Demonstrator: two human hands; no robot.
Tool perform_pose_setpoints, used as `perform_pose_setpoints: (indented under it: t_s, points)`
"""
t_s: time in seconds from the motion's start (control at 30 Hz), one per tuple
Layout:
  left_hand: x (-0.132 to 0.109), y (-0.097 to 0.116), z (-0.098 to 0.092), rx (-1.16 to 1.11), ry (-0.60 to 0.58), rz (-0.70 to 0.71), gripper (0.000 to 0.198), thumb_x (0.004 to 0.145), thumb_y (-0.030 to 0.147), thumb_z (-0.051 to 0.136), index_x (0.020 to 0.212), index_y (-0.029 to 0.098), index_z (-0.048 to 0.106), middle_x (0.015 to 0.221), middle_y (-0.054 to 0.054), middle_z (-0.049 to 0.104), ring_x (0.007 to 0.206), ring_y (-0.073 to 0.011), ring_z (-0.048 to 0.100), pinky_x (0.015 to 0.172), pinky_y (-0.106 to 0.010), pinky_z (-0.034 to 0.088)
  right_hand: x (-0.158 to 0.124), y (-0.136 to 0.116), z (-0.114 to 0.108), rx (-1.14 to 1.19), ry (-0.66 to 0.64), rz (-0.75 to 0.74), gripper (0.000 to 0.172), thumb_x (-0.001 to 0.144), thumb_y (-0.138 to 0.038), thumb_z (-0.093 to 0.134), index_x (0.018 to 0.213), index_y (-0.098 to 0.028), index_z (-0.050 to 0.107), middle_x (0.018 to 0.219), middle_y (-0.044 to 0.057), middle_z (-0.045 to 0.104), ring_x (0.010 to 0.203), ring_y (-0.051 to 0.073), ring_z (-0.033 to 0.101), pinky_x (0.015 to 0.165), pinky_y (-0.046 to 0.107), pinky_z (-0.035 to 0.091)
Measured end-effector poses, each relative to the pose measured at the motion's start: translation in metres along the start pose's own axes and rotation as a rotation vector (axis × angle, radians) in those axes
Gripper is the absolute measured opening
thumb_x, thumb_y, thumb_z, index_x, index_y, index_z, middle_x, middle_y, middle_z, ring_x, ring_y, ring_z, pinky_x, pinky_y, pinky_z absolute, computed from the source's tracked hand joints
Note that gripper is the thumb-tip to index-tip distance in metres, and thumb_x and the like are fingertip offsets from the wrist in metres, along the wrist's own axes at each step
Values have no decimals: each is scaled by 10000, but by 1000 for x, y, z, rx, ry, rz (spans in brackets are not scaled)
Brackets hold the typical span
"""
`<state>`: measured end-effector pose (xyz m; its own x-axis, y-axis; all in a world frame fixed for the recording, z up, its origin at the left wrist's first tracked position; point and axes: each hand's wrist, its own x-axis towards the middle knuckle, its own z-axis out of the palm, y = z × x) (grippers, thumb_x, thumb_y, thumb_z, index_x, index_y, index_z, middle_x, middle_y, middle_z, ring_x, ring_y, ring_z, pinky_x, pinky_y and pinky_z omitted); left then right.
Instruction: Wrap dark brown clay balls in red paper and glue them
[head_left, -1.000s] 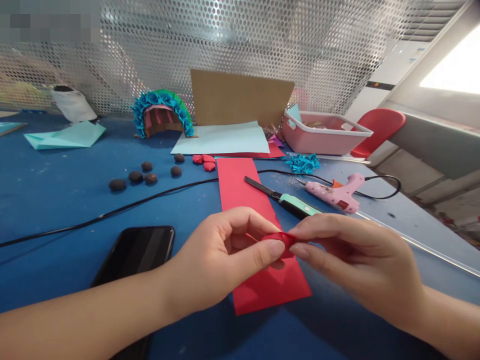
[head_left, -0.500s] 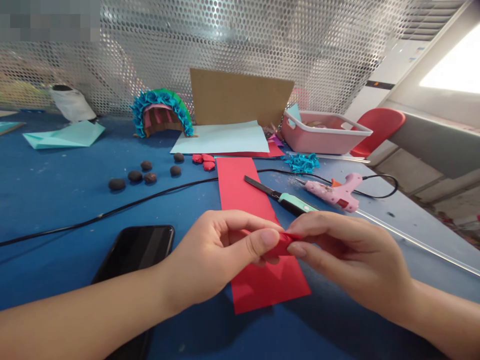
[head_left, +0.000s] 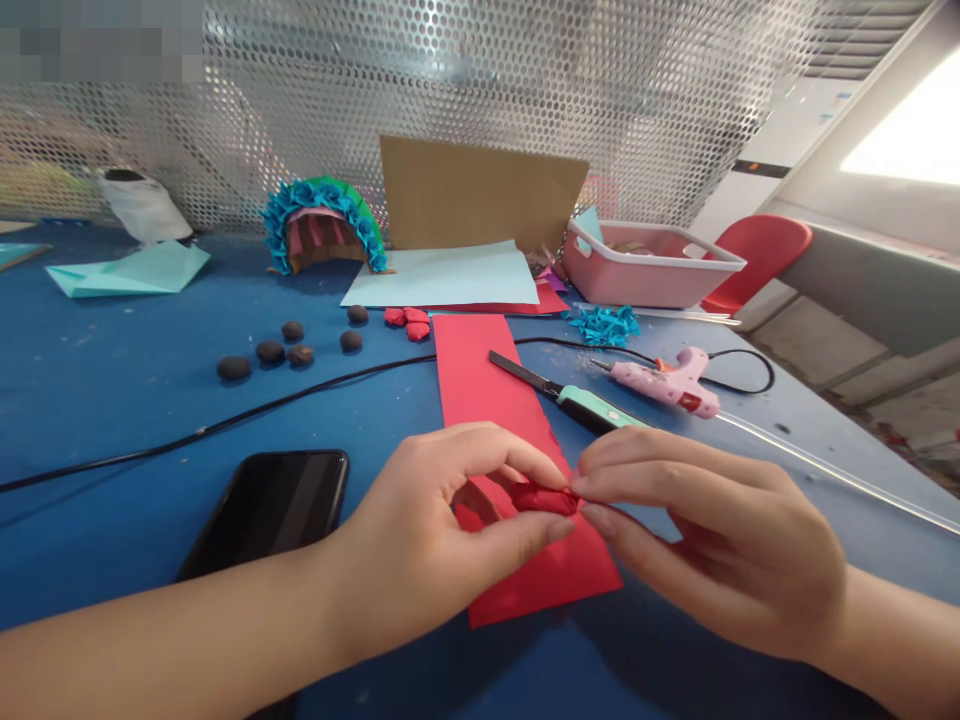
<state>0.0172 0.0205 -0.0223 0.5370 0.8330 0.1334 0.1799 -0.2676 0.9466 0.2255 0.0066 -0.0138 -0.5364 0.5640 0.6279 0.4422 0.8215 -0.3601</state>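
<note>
Between my two hands is a small crumpled piece of red paper. My left hand curves around its left side, with fingertips on top and the thumb below. The right end is pinched between the thumb and fingers of my right hand. Beneath both hands lies a long red paper strip on the blue table. A utility knife with a green and black handle rests partly on the strip, its blade out and its rear end hidden behind my right hand. Beyond the strip's left edge sit a few small red paper lumps.
A pink glue gun lies on the right, its black cord crossing the table. Several dark balls and a phone are to the left. Farther back are a decorated arch, cardboard and a pink basket.
My left thumb has lowered and the fingers have opened around the red paper piece, showing more of it. My right hand has shifted slightly down, still pinching its end. The glue gun has turned a little.
</note>
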Motion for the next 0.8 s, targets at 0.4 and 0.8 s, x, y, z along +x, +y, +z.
perform_pose_setpoints:
  t_s: [0.4,0.8]
  points:
    - [-2,-1,-1,299,-54,330,36,851,182,615,870,173,644,807,-18,671,711,-108,606,679,-196,492,-5,-2,7,-104,-45,-86,231,770,-13,575,919,-186,610,722,32,673,658,124,648,608,239,569]
    - [-5,4,2,406,8,438,73,811,158,653,848,208,617,798,-9,694,721,-127,630,704,-209,501,0,-12,5,12,-6,12,230,751,-9,544,862,-196,619,682,16,647,624,114,646,572,204,570]
